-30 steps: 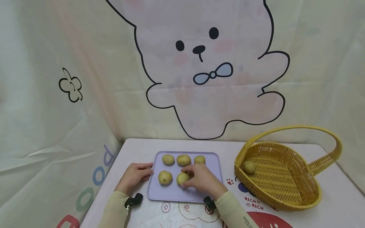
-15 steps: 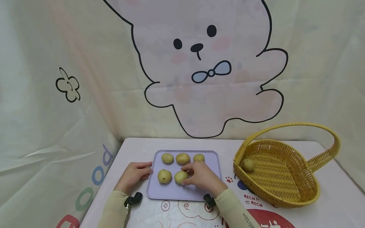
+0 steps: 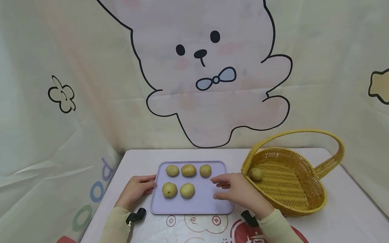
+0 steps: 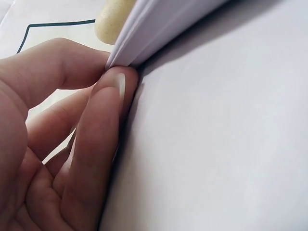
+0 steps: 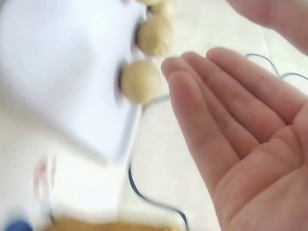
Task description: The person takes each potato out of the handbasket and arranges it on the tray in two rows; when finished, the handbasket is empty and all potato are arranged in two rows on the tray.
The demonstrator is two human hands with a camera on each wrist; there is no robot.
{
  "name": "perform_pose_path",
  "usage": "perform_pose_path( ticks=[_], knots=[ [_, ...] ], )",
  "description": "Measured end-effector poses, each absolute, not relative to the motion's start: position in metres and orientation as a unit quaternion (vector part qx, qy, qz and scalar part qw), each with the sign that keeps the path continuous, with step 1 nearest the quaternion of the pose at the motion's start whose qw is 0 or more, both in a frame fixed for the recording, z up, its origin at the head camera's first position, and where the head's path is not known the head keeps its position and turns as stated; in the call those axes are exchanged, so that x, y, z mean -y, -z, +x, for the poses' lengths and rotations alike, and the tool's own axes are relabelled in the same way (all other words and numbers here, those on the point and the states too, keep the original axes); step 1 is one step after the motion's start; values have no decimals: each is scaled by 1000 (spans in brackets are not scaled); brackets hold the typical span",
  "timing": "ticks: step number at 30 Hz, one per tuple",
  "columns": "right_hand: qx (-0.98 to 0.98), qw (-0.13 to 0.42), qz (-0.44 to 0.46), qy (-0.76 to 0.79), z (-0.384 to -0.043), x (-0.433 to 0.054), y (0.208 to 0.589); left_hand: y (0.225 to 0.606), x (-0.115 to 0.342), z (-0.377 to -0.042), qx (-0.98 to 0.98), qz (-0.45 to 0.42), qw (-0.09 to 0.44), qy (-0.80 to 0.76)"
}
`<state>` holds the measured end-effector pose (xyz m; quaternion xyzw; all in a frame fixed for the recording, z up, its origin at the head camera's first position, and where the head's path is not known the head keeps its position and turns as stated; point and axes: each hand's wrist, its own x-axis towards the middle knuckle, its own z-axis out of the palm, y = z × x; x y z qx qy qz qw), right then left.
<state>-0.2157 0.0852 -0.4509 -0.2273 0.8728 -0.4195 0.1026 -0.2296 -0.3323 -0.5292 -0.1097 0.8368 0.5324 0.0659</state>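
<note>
A lilac tray (image 3: 209, 202) lies on the table with several potatoes in two rows; the front row holds a left potato (image 3: 169, 190) and a middle potato (image 3: 187, 190). My left hand (image 3: 135, 189) grips the tray's left edge, and the left wrist view shows thumb and fingertips at its rim (image 4: 144, 36). Over the tray's right side hovers my right hand (image 3: 240, 190), fingers extended, thumb apart, nothing held. In the right wrist view its palm (image 5: 260, 144) shows bare, near a potato (image 5: 140, 81) on the tray.
To the right stands a yellow wicker basket (image 3: 297, 182) with a tall arched handle (image 3: 301, 131). One potato (image 3: 256, 174) lies at its left end. A printed cloth (image 3: 200, 87) hangs behind the table.
My right hand has let go of the front middle potato and moved right, towards the basket. The potato stays on the tray. My left hand keeps its place at the tray edge.
</note>
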Motion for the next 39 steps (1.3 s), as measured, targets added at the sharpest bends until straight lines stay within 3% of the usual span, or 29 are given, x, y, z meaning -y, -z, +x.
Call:
perform_pose_path(
  ticks=[8,18,27,39],
  knots=[
    [-905,118,-203,354,-196,-167,408,527,339,-226,-841,-110,61,-525],
    [-904,135,-161,373,-249,-236,414,530,342,-226,-830,-120,71,-540],
    [-902,171,-148,367,-288,-252,450,532,338,-228,-834,-116,63,-535],
    [-904,186,-174,343,-302,-244,464,530,334,-228,-835,-107,56,-537]
  ],
)
